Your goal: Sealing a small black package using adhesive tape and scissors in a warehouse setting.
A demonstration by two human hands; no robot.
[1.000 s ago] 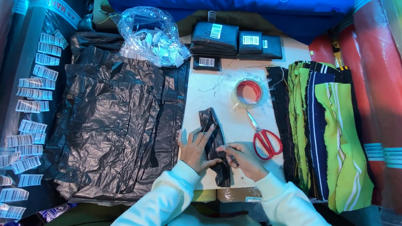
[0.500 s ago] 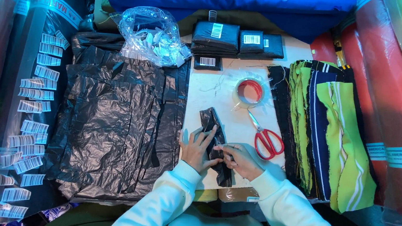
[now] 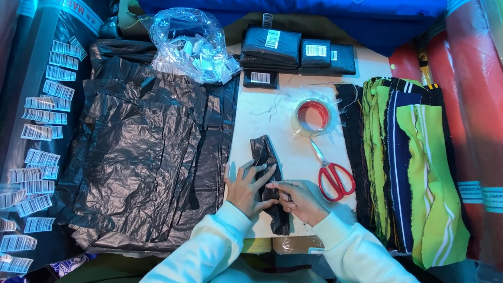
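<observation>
Head view: left hand [image 3: 247, 187] and right hand [image 3: 300, 199] grip black bag [image 3: 268, 170] between them.

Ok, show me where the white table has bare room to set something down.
Bare white table lies between the black bags and tape roll; a smaller patch sits between the scissors and the black bundle under both hands. Elsewhere it is crowded.
</observation>
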